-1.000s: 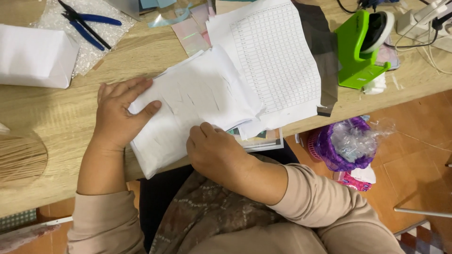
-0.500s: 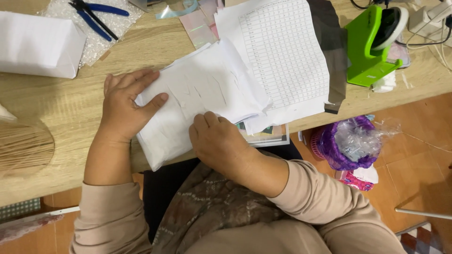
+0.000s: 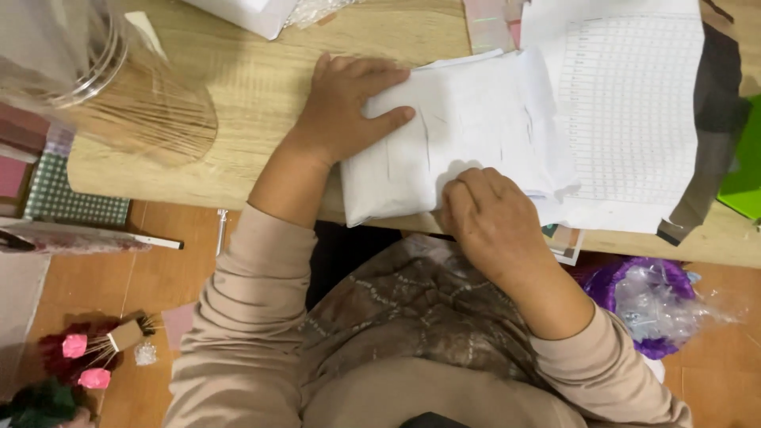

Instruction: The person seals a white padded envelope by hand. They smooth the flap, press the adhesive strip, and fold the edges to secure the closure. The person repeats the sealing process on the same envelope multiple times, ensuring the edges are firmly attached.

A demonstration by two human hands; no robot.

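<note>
Left hand (image 3: 349, 107) flat, fingers spread, pinning the white folded paper (image 3: 444, 150) at its 10 o'clock corner. Right hand (image 3: 491, 222) curled, knuckles on the 6 o'clock edge; can't tell if it pinches anything. Paper's long axis runs 8 to 2, overhanging the wooden desk (image 3: 261, 79) edge. Gridded sheet (image 3: 634, 103) at 3 o'clock.

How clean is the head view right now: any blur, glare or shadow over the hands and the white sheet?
Head view: evenly lit; left hand, right hand and white folded sheet fairly sharp; soft shadow beside the right hand; the clear plastic container at top left is close, blurred and glinting.
</note>
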